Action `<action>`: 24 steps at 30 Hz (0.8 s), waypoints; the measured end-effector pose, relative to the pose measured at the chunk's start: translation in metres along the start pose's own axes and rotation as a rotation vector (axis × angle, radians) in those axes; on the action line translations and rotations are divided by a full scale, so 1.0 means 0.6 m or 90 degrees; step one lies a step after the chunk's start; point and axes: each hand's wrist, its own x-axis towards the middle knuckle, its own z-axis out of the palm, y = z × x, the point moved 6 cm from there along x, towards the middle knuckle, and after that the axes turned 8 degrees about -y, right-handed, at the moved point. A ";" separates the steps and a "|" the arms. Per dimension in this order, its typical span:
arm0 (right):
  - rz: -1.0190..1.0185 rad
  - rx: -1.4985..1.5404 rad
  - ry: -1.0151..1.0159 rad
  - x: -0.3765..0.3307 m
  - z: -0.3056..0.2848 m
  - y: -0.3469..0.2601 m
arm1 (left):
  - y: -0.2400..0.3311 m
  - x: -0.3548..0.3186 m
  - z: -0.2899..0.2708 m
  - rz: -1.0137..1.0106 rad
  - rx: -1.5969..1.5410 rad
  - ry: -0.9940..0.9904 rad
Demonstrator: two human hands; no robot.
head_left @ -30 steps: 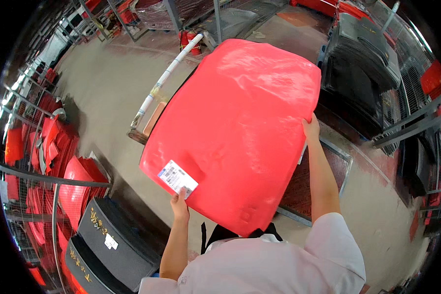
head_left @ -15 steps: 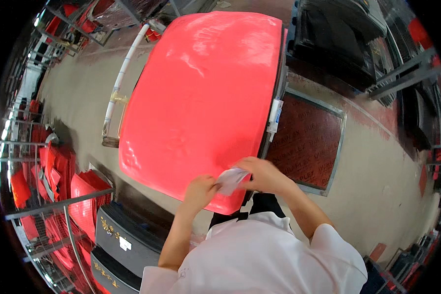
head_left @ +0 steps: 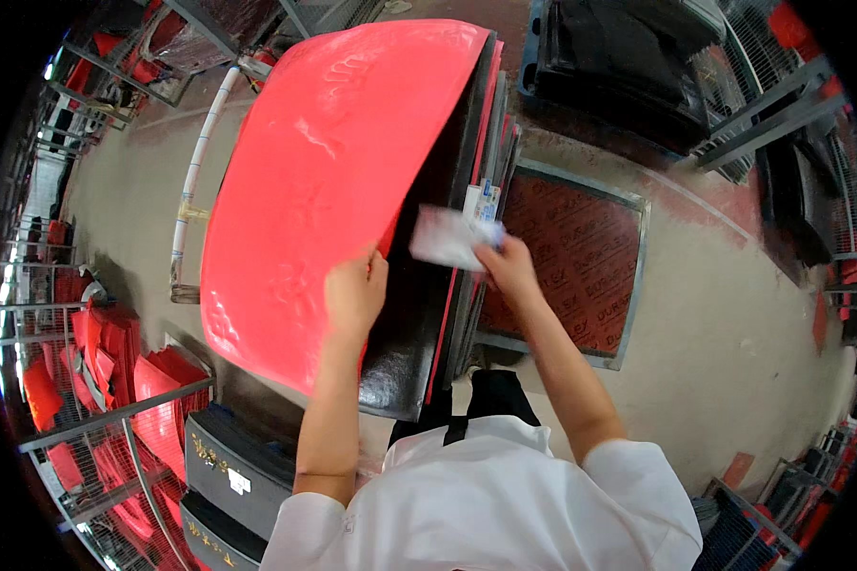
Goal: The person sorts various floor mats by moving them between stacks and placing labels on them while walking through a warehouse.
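Step in hand, judged: red sheet (head_left: 324, 181) lifted off stack of dark mats (head_left: 452, 219), centre frame, label being handled. Left hand (head_left: 354, 295) closed on sheet's near right edge, holding it tilted up. Right hand (head_left: 507, 266) pinches white label (head_left: 448, 238), blurred, just beside stack edge. Next move likely needs sheet held steady w/ label placed accurately. Brown floor mat (head_left: 581, 257) right.

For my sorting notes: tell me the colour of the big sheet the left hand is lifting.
Bright red sheet, glossy; head view shows it best.
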 end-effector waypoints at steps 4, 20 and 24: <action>0.005 -0.049 0.081 0.107 0.033 -0.047 | 0.000 0.002 0.064 0.069 0.096 -0.129; -0.484 -0.813 0.050 -0.151 0.360 -0.034 | -0.463 -0.678 0.001 -0.225 -0.134 -0.057; -0.424 -0.929 0.179 -0.107 0.328 0.063 | -0.593 -0.940 0.013 -0.434 -0.163 -0.059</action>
